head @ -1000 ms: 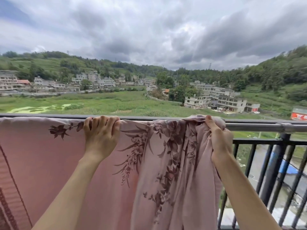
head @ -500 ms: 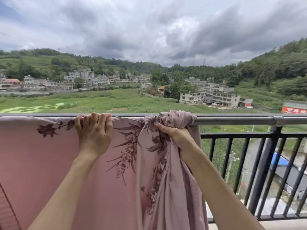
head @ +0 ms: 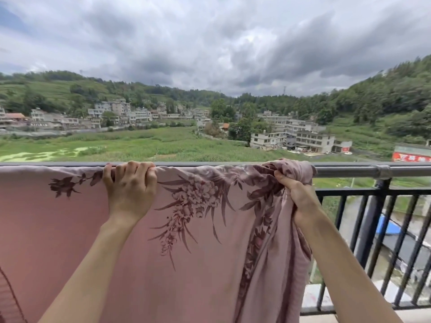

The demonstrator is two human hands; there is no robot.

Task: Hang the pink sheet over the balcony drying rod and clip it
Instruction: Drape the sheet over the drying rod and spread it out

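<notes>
Head view: the sheet (head: pixel 77 229) is draped over the rod (head: pixel 349 171), flat at left and bunched at right. The left hand (head: pixel 129 186) is curled over sheet and rod, apparently to anchor it. The bunch is gripped by the right hand (head: pixel 300 199), probably for spreading. No clip is seen.

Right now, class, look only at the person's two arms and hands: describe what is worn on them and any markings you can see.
Both forearms are bare, with no sleeves in view. The left hand and the right hand wear no gloves, rings, watch or bracelets that show. No markings are visible.
</notes>
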